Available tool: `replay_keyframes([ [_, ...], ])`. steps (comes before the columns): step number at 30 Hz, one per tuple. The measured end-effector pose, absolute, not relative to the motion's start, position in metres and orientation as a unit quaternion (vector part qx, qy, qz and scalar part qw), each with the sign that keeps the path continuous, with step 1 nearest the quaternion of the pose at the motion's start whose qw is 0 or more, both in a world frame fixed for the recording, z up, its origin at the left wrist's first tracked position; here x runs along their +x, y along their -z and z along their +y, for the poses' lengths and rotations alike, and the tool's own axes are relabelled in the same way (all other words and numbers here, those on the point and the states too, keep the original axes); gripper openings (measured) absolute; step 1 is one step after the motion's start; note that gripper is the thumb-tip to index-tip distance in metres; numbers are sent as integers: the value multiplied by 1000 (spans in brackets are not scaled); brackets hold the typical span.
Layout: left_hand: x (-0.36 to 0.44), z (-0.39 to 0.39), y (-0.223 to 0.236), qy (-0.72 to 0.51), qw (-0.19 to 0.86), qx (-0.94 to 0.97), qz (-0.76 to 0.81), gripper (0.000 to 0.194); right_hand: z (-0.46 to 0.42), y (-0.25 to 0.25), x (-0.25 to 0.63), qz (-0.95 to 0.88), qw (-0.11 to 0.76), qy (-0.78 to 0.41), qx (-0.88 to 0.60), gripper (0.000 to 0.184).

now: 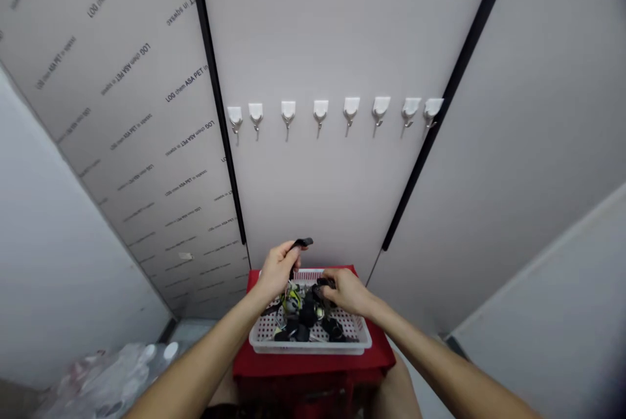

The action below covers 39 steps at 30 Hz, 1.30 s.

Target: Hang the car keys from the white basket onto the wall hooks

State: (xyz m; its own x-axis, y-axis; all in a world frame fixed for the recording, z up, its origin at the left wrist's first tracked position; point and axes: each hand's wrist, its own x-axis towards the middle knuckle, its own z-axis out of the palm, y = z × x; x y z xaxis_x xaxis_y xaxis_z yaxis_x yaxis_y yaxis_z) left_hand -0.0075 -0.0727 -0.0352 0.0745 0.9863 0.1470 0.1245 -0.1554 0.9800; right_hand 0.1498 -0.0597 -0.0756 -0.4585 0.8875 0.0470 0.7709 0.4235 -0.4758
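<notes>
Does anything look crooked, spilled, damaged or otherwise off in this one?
Nothing looks spilled or broken. One mild oddity: the rightmost white hook overlaps the edge of the black strip instead of sitting fully on the pale panel, and the hooks crowd closer at both ends of the row.

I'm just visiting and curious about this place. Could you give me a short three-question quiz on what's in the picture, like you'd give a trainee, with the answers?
1. How many white adhesive hooks line the wall? a) five b) eight c) eleven
2. True or false: the left hand holds a black item.
3. Fill in the colour: the white plastic basket rests on a ____ surface.

Key: 1. b; 2. true; 3. red
</notes>
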Motion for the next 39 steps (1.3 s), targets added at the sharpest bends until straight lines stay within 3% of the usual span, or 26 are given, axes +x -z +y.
replay_keyframes([
  [8, -30, -70, 71, -348, 313, 646, 603, 30, -63, 89, 155, -841, 88, -191, -499, 22],
  [13, -38, -79, 61, -279, 360, 689, 564, 35, -63, 65, 157, -838, 74, -127, -525, 26],
  [17, -40, -84, 25, -277, 446, 701, 483, 33, -54, 35, 152, -828, 152, -162, -515, 22],
  [21, -31, -73, -10, -389, 530, 618, 431, 32, -42, -5, 134, -750, 346, -373, -422, 41],
  [25, -15, -55, -31, -466, 595, 532, 381, 53, -39, -38, 111, -635, 480, -518, -314, 49],
  [31, -2, -48, -40, -436, 634, 541, 340, 58, -40, -45, 100, -572, 490, -596, -278, 53],
  [39, -2, -48, -44, -420, 638, 552, 335, 59, -39, -44, 104, -562, 486, -610, -276, 53],
])
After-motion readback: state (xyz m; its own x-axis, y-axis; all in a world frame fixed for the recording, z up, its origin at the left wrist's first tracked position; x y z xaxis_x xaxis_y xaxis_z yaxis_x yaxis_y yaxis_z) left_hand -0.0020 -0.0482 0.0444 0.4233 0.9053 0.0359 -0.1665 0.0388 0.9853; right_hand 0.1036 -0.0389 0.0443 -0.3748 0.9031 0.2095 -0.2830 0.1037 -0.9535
